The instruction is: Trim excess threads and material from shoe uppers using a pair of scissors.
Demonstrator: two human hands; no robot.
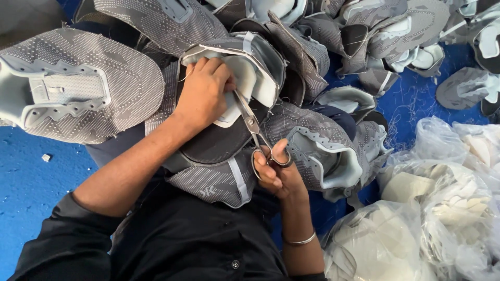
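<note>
Snipping at a grey knit shoe upper (229, 156) lying in the lap, the right hand (276, 171) is closing its fingers through the scissors (255, 130) while the left hand (203, 93) is pinching the white lining taut; short cuts close to the edge seem wise. Clear bags of white pieces (432, 208) are crowding the right, more uppers (83, 88) are piling up beyond on blue sheeting (26, 182).

A grey knitted shoe upper (229, 156) with a dark inner lining and a white foam collar lies opened on the lap, collar turned away from the body. Small steel scissors (255, 130) point up at the collar's white edge, blades nearly closed.
</note>
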